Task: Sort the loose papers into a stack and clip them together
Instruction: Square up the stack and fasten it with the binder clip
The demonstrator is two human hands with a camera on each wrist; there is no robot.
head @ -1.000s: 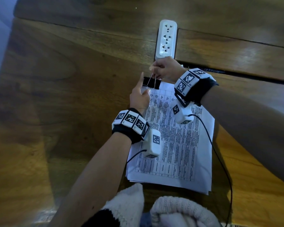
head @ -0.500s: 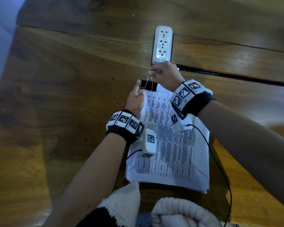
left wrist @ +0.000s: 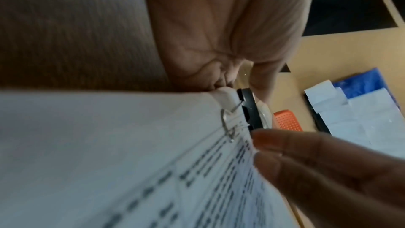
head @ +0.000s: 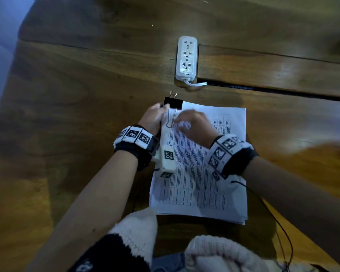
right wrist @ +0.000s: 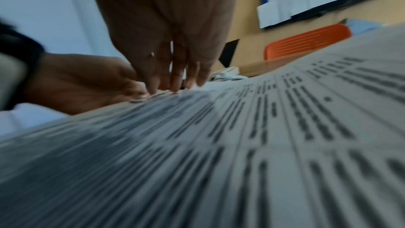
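A stack of printed papers [head: 200, 173] lies on the wooden table [head: 77, 114]. A black binder clip [head: 173, 103] sits on its far left corner. One wire handle [head: 173, 93] points away from me and the other [head: 171, 122] lies folded flat on the top sheet. My left hand [head: 161, 110] grips that corner of the stack beside the clip [left wrist: 249, 110]. My right hand [head: 185, 122] is open over the sheet. Its straight fingertips [right wrist: 173, 87] rest on the paper at the folded handle.
A white power strip [head: 186, 57] lies just beyond the stack, beside a dark gap in the tabletop. A thin black cable [head: 279, 228] trails from my right wrist along the stack's right edge. Knitted sleeves [head: 137, 228] sit at the near edge.
My right hand let go of the clip's raised handles and drew back onto the sheet. One handle now lies folded down on the paper. My left hand shifted to hold the corner.
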